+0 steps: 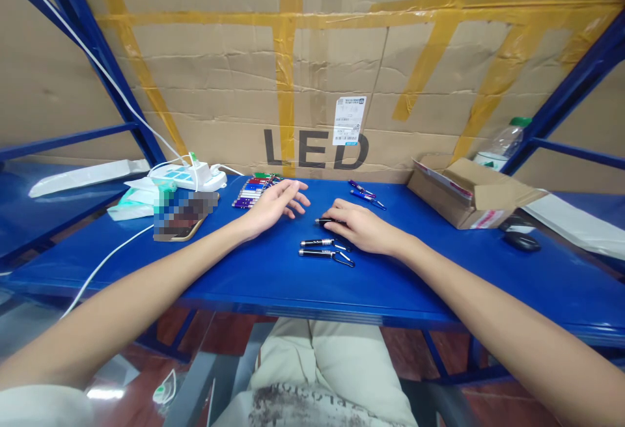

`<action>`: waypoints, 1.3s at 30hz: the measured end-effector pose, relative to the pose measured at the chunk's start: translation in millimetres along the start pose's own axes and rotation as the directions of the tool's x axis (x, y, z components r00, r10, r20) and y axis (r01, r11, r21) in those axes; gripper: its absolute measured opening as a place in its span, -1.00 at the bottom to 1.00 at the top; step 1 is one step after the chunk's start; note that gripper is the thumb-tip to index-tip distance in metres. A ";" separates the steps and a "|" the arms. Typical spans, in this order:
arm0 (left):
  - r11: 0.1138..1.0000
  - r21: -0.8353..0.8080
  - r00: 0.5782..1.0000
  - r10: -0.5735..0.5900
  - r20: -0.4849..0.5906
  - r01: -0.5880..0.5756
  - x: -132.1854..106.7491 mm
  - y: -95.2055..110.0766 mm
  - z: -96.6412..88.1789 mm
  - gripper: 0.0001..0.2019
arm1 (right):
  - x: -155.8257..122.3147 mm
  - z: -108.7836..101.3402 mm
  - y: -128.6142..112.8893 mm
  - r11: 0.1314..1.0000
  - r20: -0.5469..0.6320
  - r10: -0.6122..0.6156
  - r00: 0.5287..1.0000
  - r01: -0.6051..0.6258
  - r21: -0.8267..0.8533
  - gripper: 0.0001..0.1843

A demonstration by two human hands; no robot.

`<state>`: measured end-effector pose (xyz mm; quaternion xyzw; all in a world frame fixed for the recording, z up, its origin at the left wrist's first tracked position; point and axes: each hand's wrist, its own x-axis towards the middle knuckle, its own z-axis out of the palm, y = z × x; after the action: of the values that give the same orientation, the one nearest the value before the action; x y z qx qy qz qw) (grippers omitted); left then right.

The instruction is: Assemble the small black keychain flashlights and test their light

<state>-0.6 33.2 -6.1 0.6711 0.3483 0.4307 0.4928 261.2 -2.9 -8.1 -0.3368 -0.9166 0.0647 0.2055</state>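
My right hand is closed on a black mini flashlight, low over the blue table. Just in front of that hand, nearer to me, lie two more black flashlights with carabiner clips, an upper one and a lower one. My left hand hovers with its fingers apart and nothing in it. Beside it, partly covered by it, is a row of coloured flashlights in purple, silver, blue, red and green. Beyond my right hand lie a purple flashlight and a blue one.
An opened cardboard box stands at the right, with a black mouse and a plastic bottle near it. At the left are a phone, a tissue pack and a power strip with white cables. Large taped cardboard walls the back.
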 end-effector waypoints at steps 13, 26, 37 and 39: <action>0.999 0.038 1.000 0.021 0.015 -0.021 -0.8 -1.6 -1.6 -0.50 | 0.4 0.0 -0.6 0.999 0.063 0.004 0.998 -0.002 -0.032 -0.69; 0.999 0.052 0.999 0.008 0.038 -0.010 -2.4 -1.3 -1.4 -0.51 | 0.5 -6.4 -27.1 0.995 -0.024 -0.099 0.995 0.099 -0.016 -0.63; 0.995 0.095 0.998 0.019 0.058 -0.025 -1.1 -2.7 -2.8 -0.48 | 0.5 -1.4 -20.6 0.983 0.077 -0.181 0.980 0.179 0.033 -0.74; 0.996 0.091 0.998 0.018 0.055 -0.023 -1.2 -2.8 -3.1 -0.48 | -0.8 -2.6 -23.0 0.987 0.034 -0.157 0.987 0.156 0.035 -0.79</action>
<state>-4.0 34.0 -8.6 0.7079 0.3471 0.4009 0.4666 249.2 -21.0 -0.1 -0.2593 -0.9426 0.0694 0.1986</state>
